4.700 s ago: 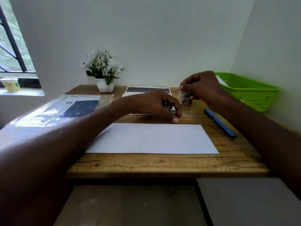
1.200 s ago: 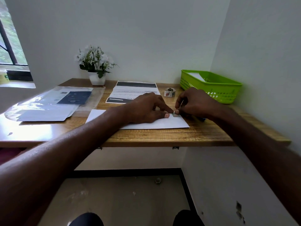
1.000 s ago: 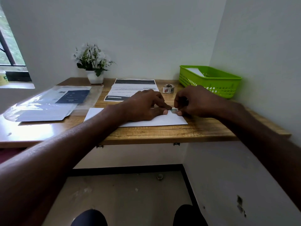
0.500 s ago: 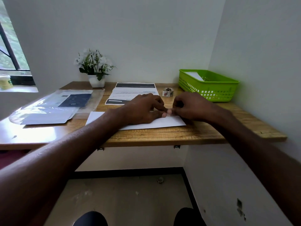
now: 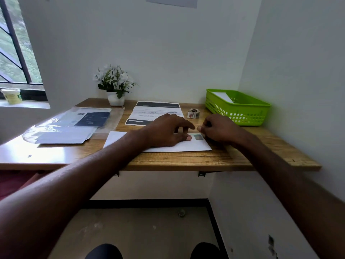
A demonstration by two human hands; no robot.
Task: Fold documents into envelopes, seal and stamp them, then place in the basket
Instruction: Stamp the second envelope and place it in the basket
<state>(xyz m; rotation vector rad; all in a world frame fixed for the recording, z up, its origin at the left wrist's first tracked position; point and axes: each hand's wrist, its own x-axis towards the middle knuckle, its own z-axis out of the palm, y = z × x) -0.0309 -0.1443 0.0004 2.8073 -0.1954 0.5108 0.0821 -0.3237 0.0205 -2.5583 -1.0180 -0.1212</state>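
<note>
- A white envelope (image 5: 188,145) lies flat near the front edge of the wooden worktop (image 5: 186,160), a small stamp (image 5: 197,137) stuck at its far right corner.
- The left hand (image 5: 166,132) rests on the envelope, fingers loosely spread and thumb beside the stamp, likely pinning the paper down.
- The right hand (image 5: 218,130) sits just right of the stamp, fingers curled; whether it holds anything cannot be told.
- Printed documents (image 5: 155,112) and a stamp roll (image 5: 193,113) lie behind.
- A green basket (image 5: 237,109) waits at the far right, holding white paper.

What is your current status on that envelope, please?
Left hand flat on envelope. Right hand curled beside stamp, stuck on. Basket path clear.
</note>
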